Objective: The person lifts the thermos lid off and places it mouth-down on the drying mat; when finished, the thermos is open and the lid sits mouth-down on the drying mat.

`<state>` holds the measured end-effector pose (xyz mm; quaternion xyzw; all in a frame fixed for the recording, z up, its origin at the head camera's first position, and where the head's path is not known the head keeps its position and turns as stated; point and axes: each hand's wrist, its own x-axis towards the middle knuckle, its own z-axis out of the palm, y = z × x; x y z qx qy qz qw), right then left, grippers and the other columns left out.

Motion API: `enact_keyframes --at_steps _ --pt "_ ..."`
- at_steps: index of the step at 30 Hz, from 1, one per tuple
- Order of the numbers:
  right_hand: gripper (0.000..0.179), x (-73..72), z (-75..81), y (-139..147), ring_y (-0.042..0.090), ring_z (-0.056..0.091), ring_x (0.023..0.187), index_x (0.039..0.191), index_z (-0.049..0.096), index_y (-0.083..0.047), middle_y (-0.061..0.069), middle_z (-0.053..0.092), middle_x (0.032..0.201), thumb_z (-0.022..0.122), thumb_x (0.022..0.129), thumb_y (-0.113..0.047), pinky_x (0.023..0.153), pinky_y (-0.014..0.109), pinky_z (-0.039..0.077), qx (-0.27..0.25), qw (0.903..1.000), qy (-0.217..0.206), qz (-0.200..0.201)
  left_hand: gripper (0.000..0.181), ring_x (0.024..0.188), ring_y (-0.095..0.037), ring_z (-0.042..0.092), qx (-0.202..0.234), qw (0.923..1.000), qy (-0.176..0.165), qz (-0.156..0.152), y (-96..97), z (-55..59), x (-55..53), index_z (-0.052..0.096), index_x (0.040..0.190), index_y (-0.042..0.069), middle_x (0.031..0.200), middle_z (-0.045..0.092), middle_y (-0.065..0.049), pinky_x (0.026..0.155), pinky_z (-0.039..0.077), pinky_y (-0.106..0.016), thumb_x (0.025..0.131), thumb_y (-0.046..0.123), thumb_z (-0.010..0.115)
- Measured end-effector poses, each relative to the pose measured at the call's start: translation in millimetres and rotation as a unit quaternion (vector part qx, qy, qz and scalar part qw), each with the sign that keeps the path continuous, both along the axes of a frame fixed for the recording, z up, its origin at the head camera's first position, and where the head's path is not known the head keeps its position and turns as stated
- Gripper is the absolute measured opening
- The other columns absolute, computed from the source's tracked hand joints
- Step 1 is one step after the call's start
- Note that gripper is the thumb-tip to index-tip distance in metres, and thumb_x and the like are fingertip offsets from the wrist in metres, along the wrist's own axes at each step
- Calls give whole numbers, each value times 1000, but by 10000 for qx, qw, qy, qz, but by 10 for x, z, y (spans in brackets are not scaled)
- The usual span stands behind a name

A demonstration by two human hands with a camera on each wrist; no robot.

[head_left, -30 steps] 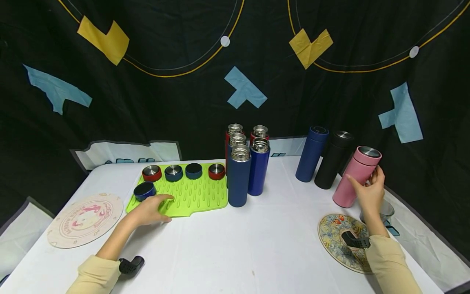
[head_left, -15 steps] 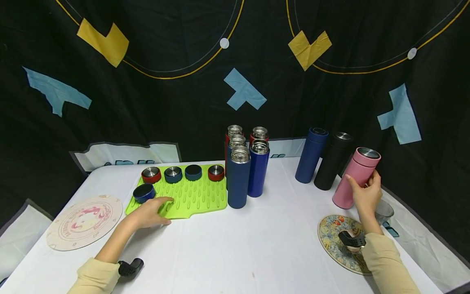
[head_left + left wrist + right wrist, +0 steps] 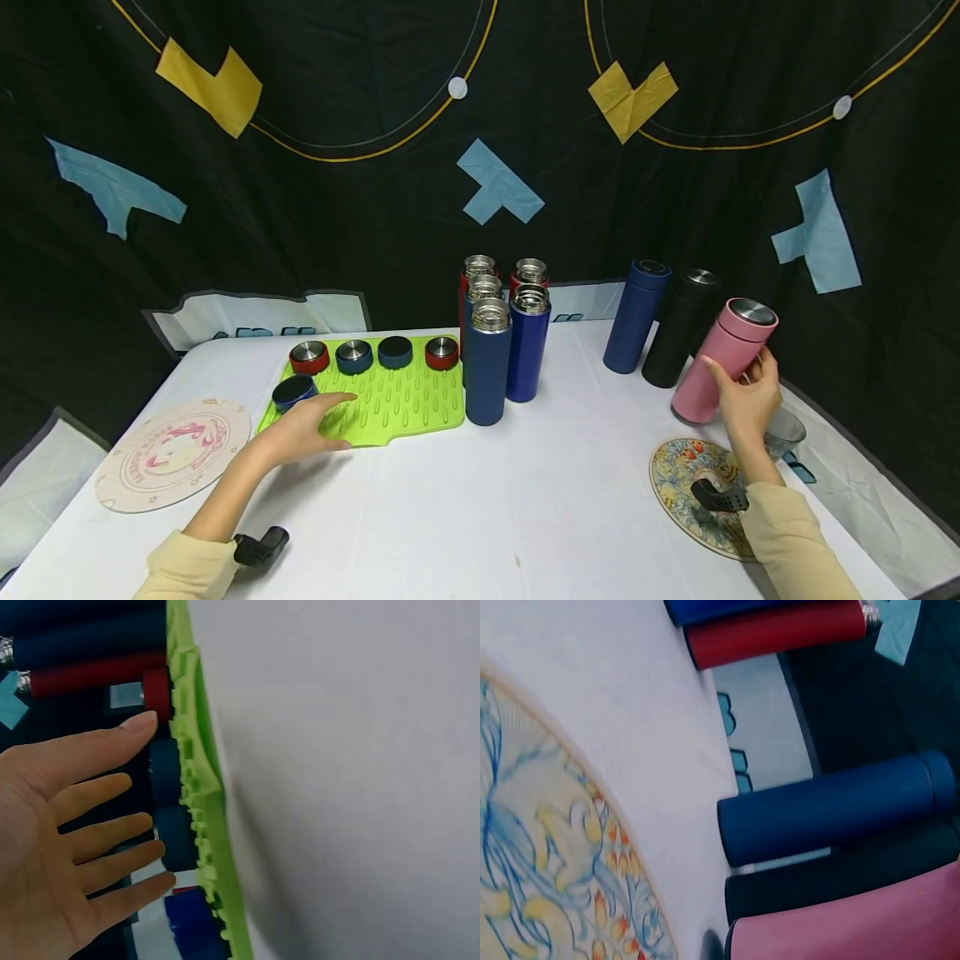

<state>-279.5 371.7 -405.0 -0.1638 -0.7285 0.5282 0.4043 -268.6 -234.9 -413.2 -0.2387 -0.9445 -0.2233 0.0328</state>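
At the right of the head view, my right hand [image 3: 752,402] grips a pink thermos bottle [image 3: 716,375], capped with a steel-topped lid. Its lower part also shows in the right wrist view. Whether its base touches the table I cannot tell. A capped black thermos [image 3: 670,346] and a capped blue thermos [image 3: 633,321] stand just beyond it. My left hand [image 3: 300,429] hovers at the front left of a green bumpy mat [image 3: 390,400], fingers spread, holding nothing. Close to it on the mat lies a blue lid [image 3: 294,390].
Several open bottles stand mid-table, a dark blue thermos [image 3: 487,371] foremost. More lids, such as a red lid [image 3: 442,353], line the mat's back. A pink-white round placemat [image 3: 168,458] lies left, a floral round placemat [image 3: 682,483] and glass bowl [image 3: 785,429] right.
The right hand has shifted slightly left, and the pink thermos's base has moved a little left and back. The left hand has barely moved.
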Motion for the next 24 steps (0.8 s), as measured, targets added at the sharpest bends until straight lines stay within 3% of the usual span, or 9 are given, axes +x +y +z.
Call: enact_keyframes --at_steps 14,24 --pt "76 256 111 -413 7 59 107 143 46 -12 16 58 130 83 77 -17 91 22 49 469 9958 89 778 67 121 -37 53 792 9920 978 -126 240 192 134 51 137 4 135 54 -17 94 47 -53 78 13 81" --pt "74 429 166 -834 -1 59 100 141 47 -6 19 62 124 82 76 -5 85 12 48 615 9821 340 1749 68 117 -35 55 1175 9816 1499 -164 481 390 264 52 137 8 135 54 -15 85 54 -49 77 18 83"
